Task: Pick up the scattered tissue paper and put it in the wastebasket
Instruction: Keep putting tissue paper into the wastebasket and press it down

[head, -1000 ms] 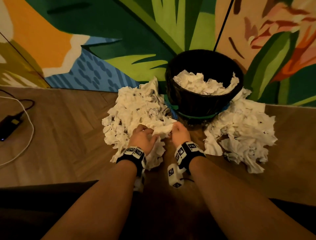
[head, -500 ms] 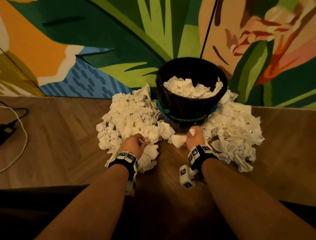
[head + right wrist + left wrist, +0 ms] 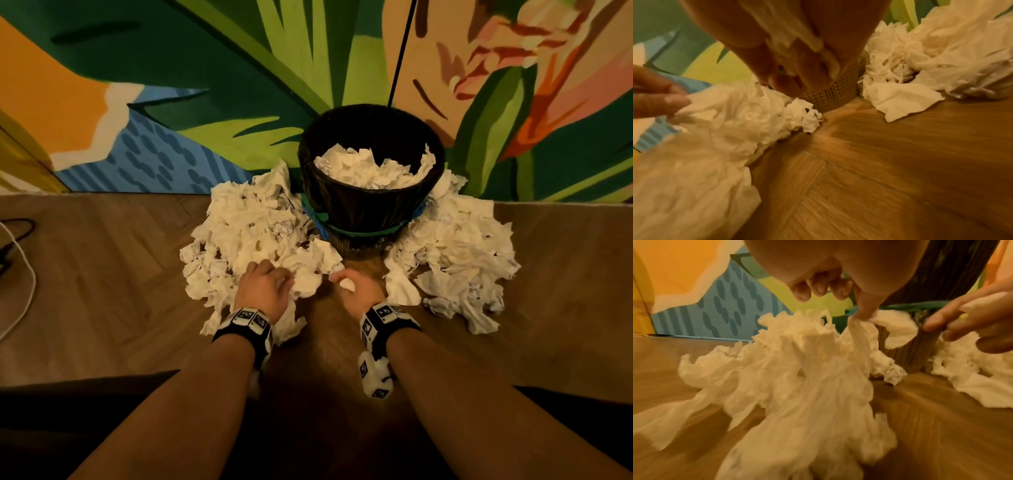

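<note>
A black wastebasket (image 3: 371,205) stands against the painted wall, with crumpled white tissue paper (image 3: 370,168) inside it. One heap of tissue (image 3: 253,233) lies on the floor to its left, another heap (image 3: 455,253) to its right. My left hand (image 3: 274,282) is at the near edge of the left heap and pinches a strand of tissue (image 3: 857,331) off it. My right hand (image 3: 342,277) is just in front of the basket's foot, its fingers (image 3: 793,78) curled round a small tissue wad (image 3: 347,285).
The floor (image 3: 102,291) is wood parquet, with a bare strip between the two heaps in front of the basket. A white cable (image 3: 24,308) and a dark cable lie at the far left. The painted wall (image 3: 205,85) stands right behind the basket.
My right hand left the left heap, reached the basket's foot and now holds a small wad slightly nearer me. My left hand stays at the left heap's near edge, still gripping tissue.
</note>
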A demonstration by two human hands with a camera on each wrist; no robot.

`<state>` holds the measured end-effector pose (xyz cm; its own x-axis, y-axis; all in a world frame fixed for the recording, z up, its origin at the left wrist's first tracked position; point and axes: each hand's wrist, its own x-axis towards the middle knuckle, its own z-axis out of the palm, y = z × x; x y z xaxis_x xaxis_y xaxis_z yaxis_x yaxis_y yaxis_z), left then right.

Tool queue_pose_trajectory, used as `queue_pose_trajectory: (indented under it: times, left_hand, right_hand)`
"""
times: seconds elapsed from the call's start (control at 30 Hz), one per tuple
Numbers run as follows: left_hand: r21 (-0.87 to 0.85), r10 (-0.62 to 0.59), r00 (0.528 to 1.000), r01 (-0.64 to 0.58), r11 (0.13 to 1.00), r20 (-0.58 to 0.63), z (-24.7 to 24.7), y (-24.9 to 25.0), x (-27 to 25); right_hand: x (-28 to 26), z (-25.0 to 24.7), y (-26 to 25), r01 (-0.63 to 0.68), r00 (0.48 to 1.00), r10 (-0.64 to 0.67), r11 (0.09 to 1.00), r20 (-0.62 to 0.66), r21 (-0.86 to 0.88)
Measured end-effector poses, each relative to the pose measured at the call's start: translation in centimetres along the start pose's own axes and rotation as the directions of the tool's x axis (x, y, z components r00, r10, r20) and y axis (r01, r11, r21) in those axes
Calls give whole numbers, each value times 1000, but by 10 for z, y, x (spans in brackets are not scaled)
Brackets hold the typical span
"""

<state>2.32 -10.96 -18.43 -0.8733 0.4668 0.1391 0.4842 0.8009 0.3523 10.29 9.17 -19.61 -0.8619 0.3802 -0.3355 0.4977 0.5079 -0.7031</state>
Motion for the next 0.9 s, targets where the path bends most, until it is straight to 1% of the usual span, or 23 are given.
queue_pose_trajectory:
  times: [0.03,0.07,0.1,0.13,0.2,0.27,0.3,0.33,0.4,0.43,0.47,0.5,0.53,0.57,0.6,0.67,0.7,0.73,0.8,0.87,0.9]
  left_hand:
    - [-73,52,997,-56,996,-58,-2,4,3]
    - [-150,92,992,-105,983,-87,-4,9,6]
    - [-233,107,990,-125,964,-88,-5,14,9]
    - [-319,96,993,-115,941,-75,-5,18,12]
    - [-449,19,998,-45,892,-63,-6,20,17]
    - [-509,-114,989,51,860,-93,-6,12,21]
    - [-530,-206,972,115,840,-117,-7,4,22]
    - [-551,-309,941,187,813,-136,-8,-6,23]
    - [-582,-494,855,324,746,-157,-10,-27,21]
    - [-589,-555,814,369,719,-168,-11,-36,18]
    - [-585,-591,786,397,708,-181,-10,-42,14]
    - [-569,-603,774,414,710,-190,-8,-46,10]
    - [-547,-595,781,419,725,-191,-6,-46,6]
    - [-514,-568,803,415,750,-181,-3,-44,2]
    - [-463,-527,835,408,787,-159,1,-42,0]
    - [-309,-434,899,397,864,-58,6,-33,-2]
    - [-223,-398,917,389,894,5,8,-29,-3]
    - [-145,-373,926,378,915,59,9,-25,-3]
    - [-34,-370,920,377,926,125,12,-21,-1]
    - [24,-399,905,400,916,147,14,-22,-1]
    - [42,-404,903,402,914,146,15,-22,-2]
  right_hand:
    - [-1,-2,-6,50,999,-50,997,-10,50]
    - [-2,-3,-11,94,996,-94,991,-7,90]
    - [-3,-3,-17,117,993,-119,984,6,132]
    - [-3,-3,-22,120,992,-125,980,18,156]
    - [1,-2,-29,130,991,-131,982,0,135]
    - [3,-6,-32,84,995,-78,991,-58,103]
    - [4,-8,-30,40,996,-29,991,-85,130]
    - [5,-11,-26,-13,994,32,984,-107,180]
    - [3,-17,-13,-106,978,148,961,-146,257]
    - [2,-19,-5,-150,968,197,951,-158,270]
    - [1,-21,4,-198,957,244,944,-155,266]
    - [2,-21,13,-240,948,282,936,-144,256]
    - [1,-21,20,-277,940,315,928,-127,249]
    - [1,-18,27,-307,933,343,917,-109,256]
    - [-1,-15,31,-325,928,361,905,-94,273]
    - [-4,-8,36,-333,924,366,914,-115,233]
    - [-5,-5,37,-333,924,357,928,-136,168]
    - [-6,-2,38,-331,927,343,938,-152,99]
    - [-6,3,38,-318,938,320,947,-134,38]
    - [-6,8,36,-264,962,263,965,-74,-3]
    - [-6,9,35,-220,975,219,974,-24,-47]
